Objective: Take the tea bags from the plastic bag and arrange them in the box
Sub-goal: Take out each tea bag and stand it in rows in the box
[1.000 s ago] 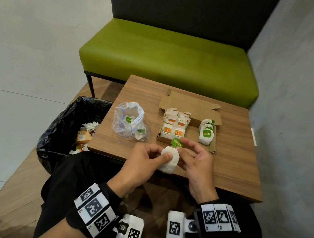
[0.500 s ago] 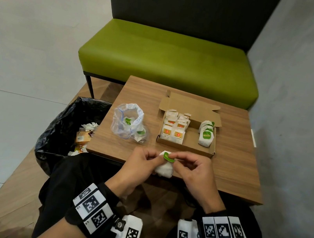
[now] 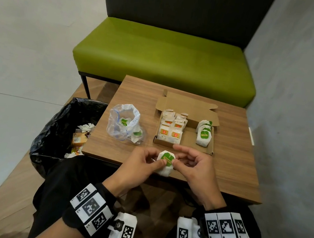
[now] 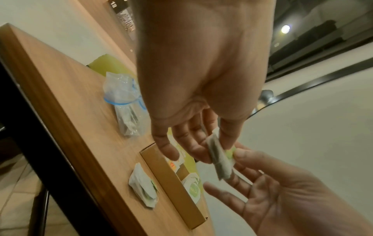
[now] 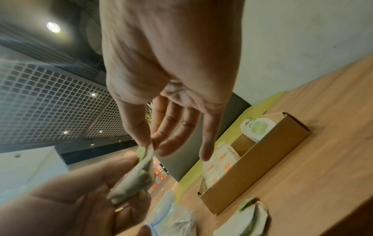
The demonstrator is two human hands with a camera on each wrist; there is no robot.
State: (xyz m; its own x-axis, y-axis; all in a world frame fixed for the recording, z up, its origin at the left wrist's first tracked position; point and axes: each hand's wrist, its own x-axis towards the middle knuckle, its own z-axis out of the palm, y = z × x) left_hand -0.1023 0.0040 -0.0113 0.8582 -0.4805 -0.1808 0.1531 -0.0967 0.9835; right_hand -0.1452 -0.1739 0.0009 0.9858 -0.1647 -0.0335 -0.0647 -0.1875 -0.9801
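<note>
A white tea bag (image 3: 166, 158) with a green tag is held between both hands just above the table's front edge. My left hand (image 3: 157, 160) pinches it from the left with thumb on the tag. My right hand (image 3: 176, 161) pinches its right edge with thumb and forefinger, the other fingers spread. The left wrist view shows the tea bag (image 4: 220, 164) edge-on. Behind it lies the open cardboard box (image 3: 187, 143), with orange-tagged tea bags (image 3: 171, 129) on its left and green-tagged tea bags (image 3: 204, 133) on its right. The clear plastic bag (image 3: 124, 122), left of the box, holds more tea bags.
Another tea bag (image 4: 143, 186) lies on the wooden table (image 3: 233, 162) in front of the box. A black bin bag (image 3: 63, 130) with rubbish stands at the table's left. A green bench (image 3: 165, 58) is behind the table and a grey wall on the right.
The green tag, held up above the tea bag a second ago, has been folded down and now lies flat on its face. Both hands have stayed near the table's front edge.
</note>
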